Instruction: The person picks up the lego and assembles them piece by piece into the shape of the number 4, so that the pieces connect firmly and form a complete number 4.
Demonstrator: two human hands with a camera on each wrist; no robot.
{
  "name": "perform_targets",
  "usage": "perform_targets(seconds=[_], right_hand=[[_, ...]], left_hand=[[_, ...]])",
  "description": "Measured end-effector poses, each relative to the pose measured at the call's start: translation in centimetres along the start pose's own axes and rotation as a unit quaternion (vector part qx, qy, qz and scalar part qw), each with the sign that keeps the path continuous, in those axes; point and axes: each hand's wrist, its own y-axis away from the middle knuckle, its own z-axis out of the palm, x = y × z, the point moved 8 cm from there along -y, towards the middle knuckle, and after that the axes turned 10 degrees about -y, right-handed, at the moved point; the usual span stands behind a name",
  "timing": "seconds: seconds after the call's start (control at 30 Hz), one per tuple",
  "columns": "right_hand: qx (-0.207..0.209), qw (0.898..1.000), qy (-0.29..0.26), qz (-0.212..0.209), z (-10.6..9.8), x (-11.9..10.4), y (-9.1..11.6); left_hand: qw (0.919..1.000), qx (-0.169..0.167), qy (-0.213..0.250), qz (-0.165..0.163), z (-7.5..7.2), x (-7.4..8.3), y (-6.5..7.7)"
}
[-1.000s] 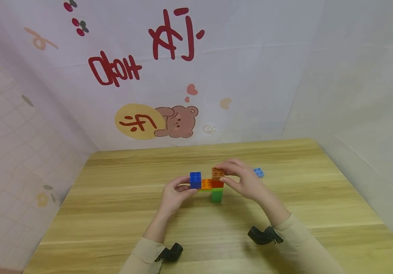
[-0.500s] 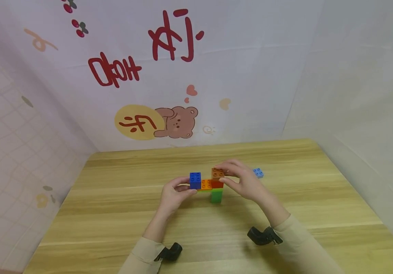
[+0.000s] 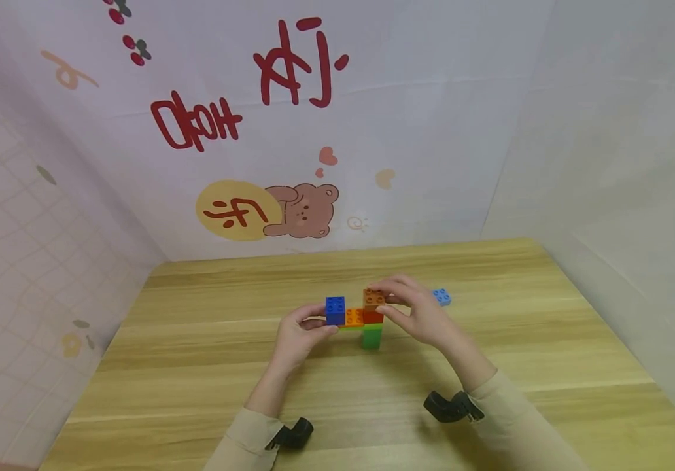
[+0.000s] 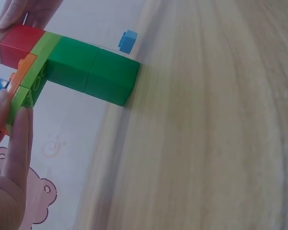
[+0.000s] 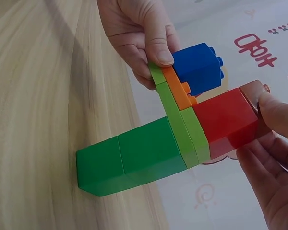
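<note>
Both hands grip a plastic brick stack on the wooden table [image 3: 196, 366]. Left hand [image 3: 299, 337] pinches its blue cube brick [image 3: 335, 309] end; right hand [image 3: 416, 311] pinches the brown top brick [image 3: 373, 298]

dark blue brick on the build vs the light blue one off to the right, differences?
The dark blue brick is tall and stacked on the build's left arm; the light blue brick looks flatter and lies loose on the table. The left hand pinches beside the dark one; no hand touches the light one. Both show four studs on top.
</note>
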Motion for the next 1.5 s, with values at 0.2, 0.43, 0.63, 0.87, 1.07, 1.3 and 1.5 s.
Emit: perform_targets(seconds=[0.2, 0.43, 0.63, 0.87, 1.07, 1.3, 1.5], right_hand=[[0.009, 1.0, -0.013, 0.012, 0.1, 0.3, 0.2], [0.041, 0.998, -0.038, 0.019, 0.1, 0.9, 0.7], [0.05, 0.997, -0.06, 0.031, 0.3, 1.3, 1.1], [0.041, 0.995, -0.067, 0.056, -0.5, -0.2, 1.6], [0.056, 0.995, -0.053, 0.064, -1.4, 3.0, 3.6], [0.068, 0.996, -0.003, 0.063, -3.3, 6.3, 5.6], [0.091, 0.993, 0.034, 0.067, -5.4, 6.7, 6.3]], left_hand=[[1.0, 0.005, -0.005, 0.002, -0.1, -0.1, 0.0], [0.9998, -0.003, -0.012, 0.013, 0.0, 0.0, -0.1], [0.9997, -0.002, -0.016, 0.016, 0.0, -0.1, -0.1], [0.9999, -0.003, 0.0, 0.014, 0.0, -0.2, -0.3], [0.9998, -0.001, -0.003, 0.018, 0.0, -0.1, -0.2], [0.9999, 0.003, -0.003, 0.015, 0.0, 0.0, -0.2], [0.9998, 0.002, -0.006, 0.02, -0.1, 0.2, -0.1]])
